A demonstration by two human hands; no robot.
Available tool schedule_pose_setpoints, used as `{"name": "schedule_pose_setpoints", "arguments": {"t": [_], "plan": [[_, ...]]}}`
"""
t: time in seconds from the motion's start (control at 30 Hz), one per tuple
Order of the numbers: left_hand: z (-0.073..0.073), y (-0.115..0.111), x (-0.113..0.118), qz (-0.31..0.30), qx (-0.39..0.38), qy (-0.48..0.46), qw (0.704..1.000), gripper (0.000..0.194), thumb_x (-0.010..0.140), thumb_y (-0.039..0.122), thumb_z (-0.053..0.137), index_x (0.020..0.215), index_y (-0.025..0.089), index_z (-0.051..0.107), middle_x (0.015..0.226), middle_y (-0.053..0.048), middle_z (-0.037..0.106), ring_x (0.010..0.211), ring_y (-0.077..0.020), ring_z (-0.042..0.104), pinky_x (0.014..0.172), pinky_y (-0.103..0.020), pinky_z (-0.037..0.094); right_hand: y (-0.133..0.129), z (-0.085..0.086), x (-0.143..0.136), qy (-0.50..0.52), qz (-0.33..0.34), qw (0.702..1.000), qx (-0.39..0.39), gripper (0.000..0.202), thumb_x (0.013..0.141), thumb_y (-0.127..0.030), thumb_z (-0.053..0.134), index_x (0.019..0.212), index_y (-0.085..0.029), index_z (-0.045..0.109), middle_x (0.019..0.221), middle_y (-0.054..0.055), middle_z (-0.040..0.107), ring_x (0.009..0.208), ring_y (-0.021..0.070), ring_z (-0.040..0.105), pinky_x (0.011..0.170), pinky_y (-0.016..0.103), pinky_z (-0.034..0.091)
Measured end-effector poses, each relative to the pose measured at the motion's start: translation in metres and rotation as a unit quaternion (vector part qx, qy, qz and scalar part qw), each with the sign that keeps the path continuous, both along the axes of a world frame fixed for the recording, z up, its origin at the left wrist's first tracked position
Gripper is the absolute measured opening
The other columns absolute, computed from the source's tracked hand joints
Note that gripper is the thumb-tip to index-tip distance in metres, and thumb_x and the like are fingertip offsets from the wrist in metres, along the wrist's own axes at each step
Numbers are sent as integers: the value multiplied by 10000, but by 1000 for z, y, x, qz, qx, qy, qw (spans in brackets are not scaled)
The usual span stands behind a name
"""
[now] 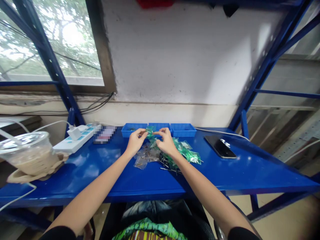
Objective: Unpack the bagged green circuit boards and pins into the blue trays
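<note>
Between my two hands, a small green plastic bag [150, 132] is held up in front of the blue bins. My left hand [136, 141] pinches its left side between thumb and fingers. On the other side, my right hand [166, 140] has its index finger stretched to the bag's edge, with the thumb apart below; whether it grips the bag I cannot tell. Beneath the hands lies a pile of green bags [191, 156], clear bags with brownish pieces [147, 155] and loose thin metal rods [170, 170].
Three blue bins [183, 130] stand in a row at the back of the blue table [140, 181]. A phone [220, 146] with white earbuds lies right. On the left are a power strip [77, 138], a blurred-out flat object [105, 134] and a lidded drink cup [30, 153].
</note>
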State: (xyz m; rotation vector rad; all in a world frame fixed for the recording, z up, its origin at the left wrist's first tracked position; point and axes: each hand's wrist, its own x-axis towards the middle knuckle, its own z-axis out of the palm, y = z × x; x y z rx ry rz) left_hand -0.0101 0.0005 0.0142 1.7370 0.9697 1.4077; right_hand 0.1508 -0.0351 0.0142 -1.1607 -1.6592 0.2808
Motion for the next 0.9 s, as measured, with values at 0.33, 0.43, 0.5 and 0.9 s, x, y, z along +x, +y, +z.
{"name": "schedule_pose_setpoints", "arguments": {"t": [0.33, 0.43, 0.5, 0.9], "plan": [[32, 22, -23, -15, 138, 219, 966, 217, 768, 297, 592, 954, 243, 691, 902, -62, 685, 854, -219, 585, 836, -325, 415, 11, 8, 12, 223, -5, 972, -73, 247, 762, -394, 538, 648, -179, 494, 558, -41, 448, 529, 99, 414, 487, 208, 371], [49, 80, -47, 113, 56, 299, 946, 188, 745, 299, 571, 850, 207, 697, 840, -75, 697, 800, -221, 615, 763, -287, 431, 10, 14, 23, 255, -22, 965, -54, 259, 781, -401, 521, 646, -190, 456, 558, -49, 410, 526, 94, 382, 494, 206, 372], [58, 115, -56, 129, 5, 421, 898, 144, 692, 309, 607, 738, 201, 691, 763, -87, 693, 765, -234, 621, 709, -281, 427, 7, 18, 28, 260, -40, 963, -58, 288, 789, -413, 512, 624, -199, 411, 543, -59, 356, 515, 90, 344, 490, 203, 353], [22, 174, -29, 29, -110, 441, 890, 244, 431, 310, 803, 454, 211, 582, 469, -63, 540, 774, -299, 612, 697, -325, 436, 1, 13, 26, 152, -78, 976, -135, 347, 809, -404, 505, 578, -210, 334, 544, -51, 312, 515, 100, 315, 465, 217, 257]]}}
